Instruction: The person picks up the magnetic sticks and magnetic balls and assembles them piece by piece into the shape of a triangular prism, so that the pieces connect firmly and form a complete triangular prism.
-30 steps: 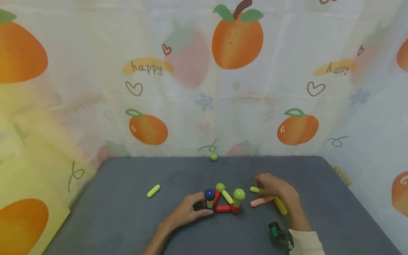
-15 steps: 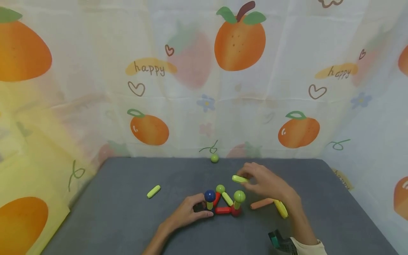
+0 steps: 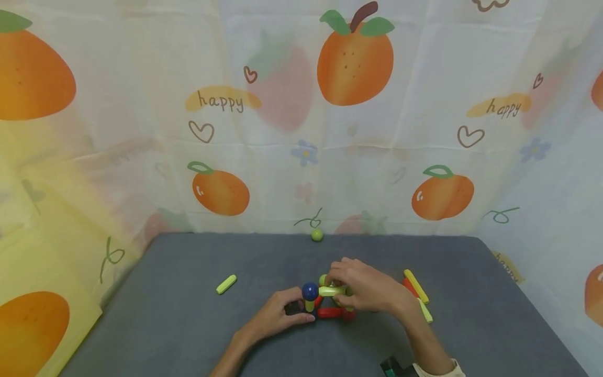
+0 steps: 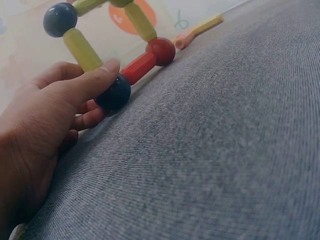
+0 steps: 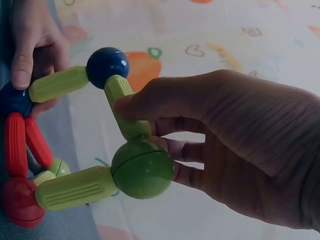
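Observation:
A frame of magnetic rods and balls stands mid-table. My left hand (image 3: pixel 275 314) grips its lower dark blue ball (image 4: pixel 114 93) between thumb and fingers. A yellow-green rod rises from there to the upper blue ball (image 3: pixel 310 291). My right hand (image 3: pixel 367 285) pinches another yellow-green rod (image 5: pixel 125 107), which spans from the upper blue ball to the upper green ball (image 5: pixel 142 167). Red rods (image 3: pixel 330 312) and a red ball (image 4: pixel 161 51) form part of the base. In the head view, the right hand partly covers the green balls.
A loose yellow-green rod (image 3: pixel 226 284) lies to the left. At the right lie a yellow rod (image 3: pixel 416 286), a reddish rod (image 3: pixel 410 286) and a yellow-green rod (image 3: pixel 426 311), close together. One green ball (image 3: pixel 317 235) sits by the table's back edge, before the printed cloth (image 3: pixel 282 173).
My right hand has lifted a yellow-green rod from the right and brought it left to the frame's top. The loose rods at right have shifted. The left hand keeps its place.

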`<state>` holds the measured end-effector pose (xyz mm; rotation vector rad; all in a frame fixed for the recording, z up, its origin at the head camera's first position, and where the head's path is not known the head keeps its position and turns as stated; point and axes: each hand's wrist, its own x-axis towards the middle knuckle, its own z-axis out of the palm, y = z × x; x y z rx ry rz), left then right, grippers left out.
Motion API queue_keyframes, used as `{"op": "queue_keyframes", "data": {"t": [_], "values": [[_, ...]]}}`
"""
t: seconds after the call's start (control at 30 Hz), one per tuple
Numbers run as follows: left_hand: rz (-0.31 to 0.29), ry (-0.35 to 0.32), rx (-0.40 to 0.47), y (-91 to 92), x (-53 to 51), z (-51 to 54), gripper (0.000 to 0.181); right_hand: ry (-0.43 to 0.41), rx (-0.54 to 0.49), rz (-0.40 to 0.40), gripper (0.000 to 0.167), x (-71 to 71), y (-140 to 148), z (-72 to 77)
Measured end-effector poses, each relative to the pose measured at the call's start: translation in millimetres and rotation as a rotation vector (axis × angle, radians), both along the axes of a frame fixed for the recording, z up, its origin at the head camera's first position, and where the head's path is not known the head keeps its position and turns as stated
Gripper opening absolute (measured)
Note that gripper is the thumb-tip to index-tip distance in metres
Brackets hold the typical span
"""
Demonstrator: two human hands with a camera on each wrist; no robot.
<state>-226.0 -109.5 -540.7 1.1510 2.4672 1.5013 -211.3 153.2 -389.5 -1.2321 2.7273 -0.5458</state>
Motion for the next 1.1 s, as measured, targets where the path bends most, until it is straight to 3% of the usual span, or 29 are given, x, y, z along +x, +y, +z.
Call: {"op": "queue_keyframes", "data": {"t": [0.2,0.5,0.87,0.97,1.1], "values": [[-0.005,0.024,0.012,1.6,-0.7,-0.7,0.017,-0.014,0.018,-0.004,0.015,-2.3,2,-3.0],[0.001,-0.015,0.007,1.2,0.3,-1.6,0.017,-0.054,-0.007,0.013,0.019,-4.3,9,-5.3],[0.002,-0.001,-0.021,2.8,-4.7,3.5,0.018,-0.201,-0.027,-0.123,0.047,-6.8,51,10.0],[-0.006,0.002,-0.025,3.3,-4.2,0.8,0.018,-0.217,0.02,-0.173,0.046,-9.3,64,5.1],[0.012,0.007,-0.011,2.1,-2.8,-0.5,0.017,-0.252,0.178,-0.25,0.052,-17.0,72,-10.6]]}}
